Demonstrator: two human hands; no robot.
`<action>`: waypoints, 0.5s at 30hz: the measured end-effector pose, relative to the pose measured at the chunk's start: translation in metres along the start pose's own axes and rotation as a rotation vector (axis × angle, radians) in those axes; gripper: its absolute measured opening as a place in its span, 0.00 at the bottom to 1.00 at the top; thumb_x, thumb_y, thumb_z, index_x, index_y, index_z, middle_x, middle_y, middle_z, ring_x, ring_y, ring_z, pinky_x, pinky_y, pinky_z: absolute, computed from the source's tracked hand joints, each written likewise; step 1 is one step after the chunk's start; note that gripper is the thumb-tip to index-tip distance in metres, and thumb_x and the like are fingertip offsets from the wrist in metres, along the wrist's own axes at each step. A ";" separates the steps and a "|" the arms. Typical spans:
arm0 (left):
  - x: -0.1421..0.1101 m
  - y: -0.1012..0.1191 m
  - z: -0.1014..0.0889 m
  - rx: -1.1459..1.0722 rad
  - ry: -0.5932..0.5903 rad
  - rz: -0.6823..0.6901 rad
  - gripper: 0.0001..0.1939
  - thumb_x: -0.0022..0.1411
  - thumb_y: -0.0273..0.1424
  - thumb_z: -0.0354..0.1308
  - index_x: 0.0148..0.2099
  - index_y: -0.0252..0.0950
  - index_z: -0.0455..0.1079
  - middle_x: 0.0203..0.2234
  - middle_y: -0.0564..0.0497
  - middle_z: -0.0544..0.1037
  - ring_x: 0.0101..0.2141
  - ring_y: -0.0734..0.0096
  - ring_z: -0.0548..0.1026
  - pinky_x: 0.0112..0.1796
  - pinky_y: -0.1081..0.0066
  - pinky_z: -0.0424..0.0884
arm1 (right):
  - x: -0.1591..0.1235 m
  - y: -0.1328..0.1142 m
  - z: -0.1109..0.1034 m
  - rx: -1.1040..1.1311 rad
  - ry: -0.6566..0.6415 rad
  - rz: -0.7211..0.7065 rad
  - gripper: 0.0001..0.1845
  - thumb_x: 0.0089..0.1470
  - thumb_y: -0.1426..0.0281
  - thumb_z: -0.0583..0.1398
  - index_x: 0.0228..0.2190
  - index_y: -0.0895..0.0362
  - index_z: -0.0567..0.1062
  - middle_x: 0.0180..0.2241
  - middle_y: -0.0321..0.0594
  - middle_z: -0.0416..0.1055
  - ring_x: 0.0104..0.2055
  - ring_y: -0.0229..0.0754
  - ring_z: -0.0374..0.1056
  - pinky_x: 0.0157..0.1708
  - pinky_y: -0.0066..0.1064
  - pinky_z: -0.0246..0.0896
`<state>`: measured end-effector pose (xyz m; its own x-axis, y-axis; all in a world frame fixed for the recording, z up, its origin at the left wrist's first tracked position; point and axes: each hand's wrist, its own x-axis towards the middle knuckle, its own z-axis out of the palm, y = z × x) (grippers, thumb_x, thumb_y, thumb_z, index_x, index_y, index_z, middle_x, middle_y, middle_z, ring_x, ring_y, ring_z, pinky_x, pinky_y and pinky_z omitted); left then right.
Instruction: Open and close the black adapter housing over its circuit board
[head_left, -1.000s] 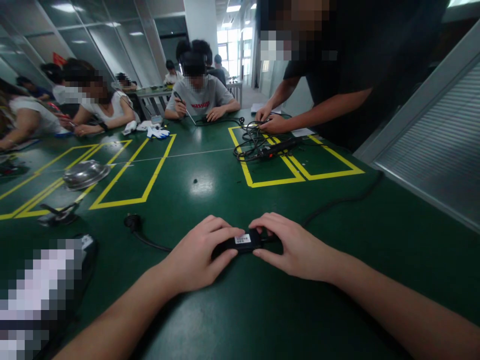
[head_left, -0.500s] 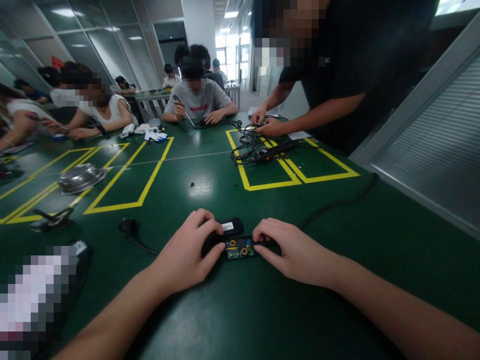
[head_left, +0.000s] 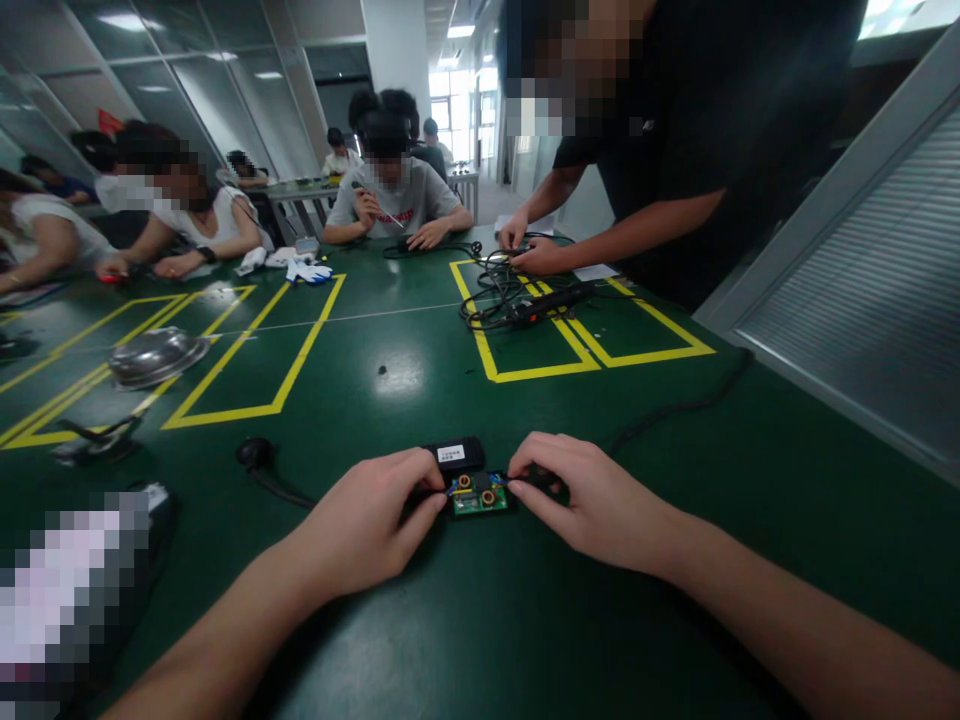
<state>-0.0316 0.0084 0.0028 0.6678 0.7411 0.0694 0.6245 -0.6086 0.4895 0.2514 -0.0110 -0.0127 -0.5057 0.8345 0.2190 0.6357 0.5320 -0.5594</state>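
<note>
"Head view: which writing shows?"

"The cover [head_left: 472,453] bears a white label [head_left: 451,453], its print too small to read."

"What differs from one second earlier?"

"The cover, then over the case [head_left: 513,500], lies just behind it, exposing the circuit board [head_left: 474,503]."

"Axis and grip?"

"Case between the hands, long axis left to right; left hand [head_left: 382,510] pinches the left cable [head_left: 289,492], right hand [head_left: 581,500] the right cable [head_left: 551,482]."

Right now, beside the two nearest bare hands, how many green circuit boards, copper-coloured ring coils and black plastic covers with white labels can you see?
Green circuit board: 1
Copper-coloured ring coils: 2
Black plastic cover with white label: 1
Total: 4
</note>
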 end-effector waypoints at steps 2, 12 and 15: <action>0.000 -0.001 0.000 -0.006 -0.020 -0.011 0.03 0.72 0.29 0.56 0.42 0.39 0.71 0.35 0.51 0.79 0.32 0.65 0.75 0.34 0.67 0.67 | 0.001 0.001 -0.001 0.011 -0.020 0.005 0.05 0.67 0.77 0.63 0.39 0.55 0.77 0.38 0.38 0.77 0.37 0.43 0.72 0.40 0.37 0.64; 0.003 -0.006 0.003 0.088 0.178 0.128 0.09 0.73 0.29 0.57 0.48 0.38 0.78 0.53 0.41 0.79 0.52 0.54 0.76 0.54 0.51 0.77 | 0.001 0.006 0.000 -0.029 -0.066 0.024 0.06 0.65 0.77 0.64 0.38 0.54 0.77 0.38 0.40 0.77 0.41 0.47 0.72 0.44 0.41 0.65; 0.006 -0.013 0.010 0.135 0.204 0.072 0.18 0.77 0.30 0.52 0.63 0.40 0.77 0.63 0.38 0.76 0.60 0.49 0.74 0.60 0.43 0.75 | 0.005 0.005 -0.003 -0.030 -0.045 0.016 0.05 0.65 0.76 0.63 0.39 0.54 0.77 0.39 0.42 0.78 0.43 0.49 0.72 0.45 0.44 0.67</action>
<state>-0.0311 0.0179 -0.0115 0.6259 0.7277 0.2806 0.6355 -0.6844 0.3575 0.2539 -0.0041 -0.0117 -0.5204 0.8360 0.1739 0.6606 0.5232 -0.5384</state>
